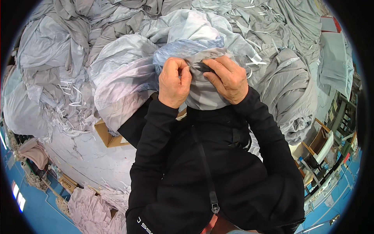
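Left hand (173,84): grip closed, thumb and index pinching the edge of the grey cloth (204,95); exact bit held is too small to make out. Right hand (230,80): grip pinching a small black tool (205,68), mostly covered by the fingers; kind unclear, tip close to the left fingertips. Grey cloth sits at the person's lap, under both hands, its far side running into a blue cloth (179,51) and a pale pinkish cloth (124,84); where one ends is hard to tell. Cardboard box (103,133) stands at the right edge of the visible pale marbled surface (87,156), partly hidden by cloth, contents unclear; cannot tell whether that surface is floor or worktop. Grey fabric heap (288,78) beyond, cut off at top. Clutter (323,142) at the right rim, warped, mostly unreadable.
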